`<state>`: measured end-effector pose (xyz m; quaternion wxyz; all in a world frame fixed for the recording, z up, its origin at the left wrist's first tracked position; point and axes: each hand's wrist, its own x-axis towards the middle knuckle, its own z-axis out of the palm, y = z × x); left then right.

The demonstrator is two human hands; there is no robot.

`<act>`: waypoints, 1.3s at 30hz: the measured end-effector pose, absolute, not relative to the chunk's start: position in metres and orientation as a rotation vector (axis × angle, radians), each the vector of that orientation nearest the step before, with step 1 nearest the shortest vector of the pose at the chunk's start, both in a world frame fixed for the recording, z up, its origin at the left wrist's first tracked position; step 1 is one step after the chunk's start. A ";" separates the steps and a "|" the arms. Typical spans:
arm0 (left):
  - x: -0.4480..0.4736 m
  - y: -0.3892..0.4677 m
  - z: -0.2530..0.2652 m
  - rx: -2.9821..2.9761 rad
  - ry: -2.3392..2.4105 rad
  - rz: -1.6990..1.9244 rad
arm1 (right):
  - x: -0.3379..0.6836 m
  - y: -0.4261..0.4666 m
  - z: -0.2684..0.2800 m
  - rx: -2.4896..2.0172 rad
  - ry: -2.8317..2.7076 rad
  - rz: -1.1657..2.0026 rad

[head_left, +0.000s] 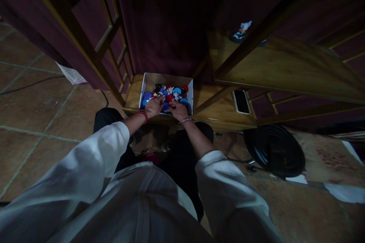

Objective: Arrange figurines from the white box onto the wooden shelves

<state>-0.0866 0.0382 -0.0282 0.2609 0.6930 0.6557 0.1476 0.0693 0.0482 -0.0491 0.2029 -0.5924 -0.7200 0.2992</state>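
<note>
A shallow white cardboard box (pixel 190 95) stands on the low wooden shelf before me, filled with small colourful figurines (pixel 170 92). Several of them have round bases in blue, red and black. My left hand (pixel 154 107) reaches over the box's near left part, its fingers curled together among the pieces. Opposite it, my right hand (pixel 179 111) comes over the near right edge with thumb and fingers pinched. A blue round base (pixel 165 106) lies between the two sets of fingertips. What either hand grips is too small and dark to make out.
To the right on the shelf lies a phone with a dark screen (pixel 241 102). Another figurine (pixel 244 29) stands on the higher wooden board (pixel 262 60). Wooden posts and lattice frame the shelf. A coiled black hose (pixel 275 150) rests on the floor at right.
</note>
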 end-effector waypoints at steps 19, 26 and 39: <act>-0.102 0.032 -0.030 1.893 1.767 0.483 | 0.065 0.051 -0.051 -1.635 -2.016 0.844; -0.108 0.034 -0.035 1.891 1.613 0.523 | 0.066 0.049 -0.051 -1.623 -2.066 0.825; -0.109 0.031 -0.045 1.834 1.590 0.635 | 0.066 0.049 -0.048 -1.606 -2.103 0.904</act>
